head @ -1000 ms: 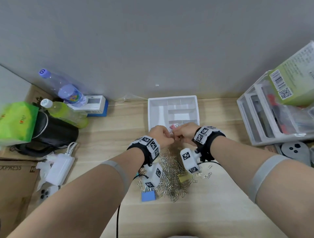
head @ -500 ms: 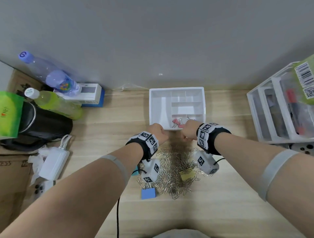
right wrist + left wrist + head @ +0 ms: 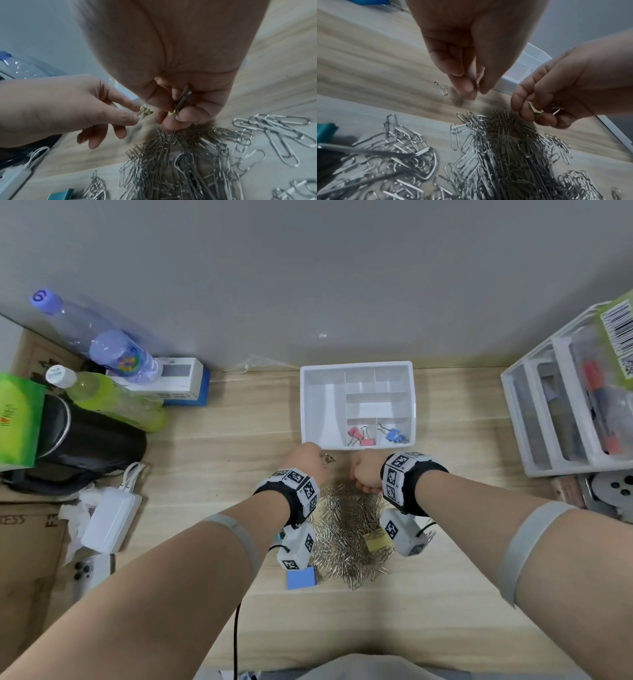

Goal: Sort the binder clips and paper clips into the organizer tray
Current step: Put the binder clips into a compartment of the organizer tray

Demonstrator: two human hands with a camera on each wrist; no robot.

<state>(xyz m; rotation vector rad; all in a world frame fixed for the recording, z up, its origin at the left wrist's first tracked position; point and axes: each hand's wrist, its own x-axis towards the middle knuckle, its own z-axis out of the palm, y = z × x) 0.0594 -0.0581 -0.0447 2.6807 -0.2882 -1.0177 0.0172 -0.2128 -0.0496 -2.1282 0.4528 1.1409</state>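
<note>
Head view, near to far: big blue binder clip [image 3: 301, 577] at the near left edge of the paper clip pile [image 3: 349, 529], a big yellow binder clip [image 3: 377, 540] on the pile's right side. All on the wooden bench [image 3: 212, 446].

Both hands sit just past the pile, short of the tray, near each other but apart.

Left hand [image 3: 306, 460]: thumb and forefinger pinch a small yellow binder clip [image 3: 145, 112], other fingers loosely curled below. The clip pokes out toward the right hand in the head view.

Right hand [image 3: 367, 472]: fingers curled in, pinching a second small yellowish clip [image 3: 172, 113] with its wire handles [image 3: 184, 96] running up into the palm. Hovers right over the far edge of the pile.

One loose paper clip [image 3: 440, 88] lies alone on the bench beyond the pile, near the left fingertips.

White organizer tray [image 3: 306, 405] just beyond the hands, against the wall. Pink binder clips [image 3: 358, 435] in the near middle compartment, blue binder clips [image 3: 394, 435] in the near right one.

Off to the sides: bottles [image 3: 102, 344] and a white charger [image 3: 109, 520] left, clear drawer unit [image 3: 561, 419] right.
</note>
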